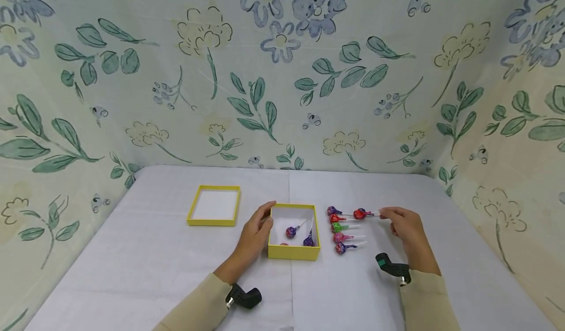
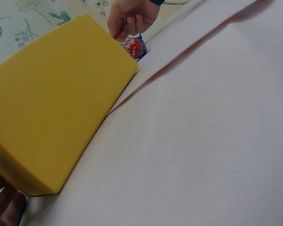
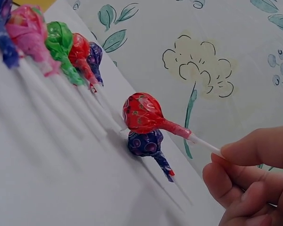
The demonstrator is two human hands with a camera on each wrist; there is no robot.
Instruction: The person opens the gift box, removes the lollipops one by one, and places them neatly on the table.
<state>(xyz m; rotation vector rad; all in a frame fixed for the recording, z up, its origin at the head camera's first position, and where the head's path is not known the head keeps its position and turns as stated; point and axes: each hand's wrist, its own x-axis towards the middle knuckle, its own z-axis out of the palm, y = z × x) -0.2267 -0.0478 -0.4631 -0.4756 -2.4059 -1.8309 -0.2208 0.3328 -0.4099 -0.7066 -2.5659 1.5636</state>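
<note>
My right hand [image 1: 403,223] pinches the white stick of a red-wrapped lollipop [image 3: 142,113] between thumb and forefinger. A purple-wrapped lollipop [image 3: 146,143] lies right under it in the right wrist view. To their left is a row of lollipops, with purple, red, green [image 1: 339,227] and pink [image 1: 341,238] wrappers, sticks pointing right. At the left side of an open yellow box [image 1: 293,253], my left hand [image 1: 253,235] holds the far-left corner and wall. Inside lie purple lollipops [image 1: 291,232] and a reddish one, mostly hidden by the front wall.
The yellow-rimmed lid [image 1: 213,222], white inside, lies on the white cloth [image 1: 145,252] to the left of the box. Floral fabric [image 1: 282,100] hangs behind the table and at both sides. A fold line in the cloth runs down the middle.
</note>
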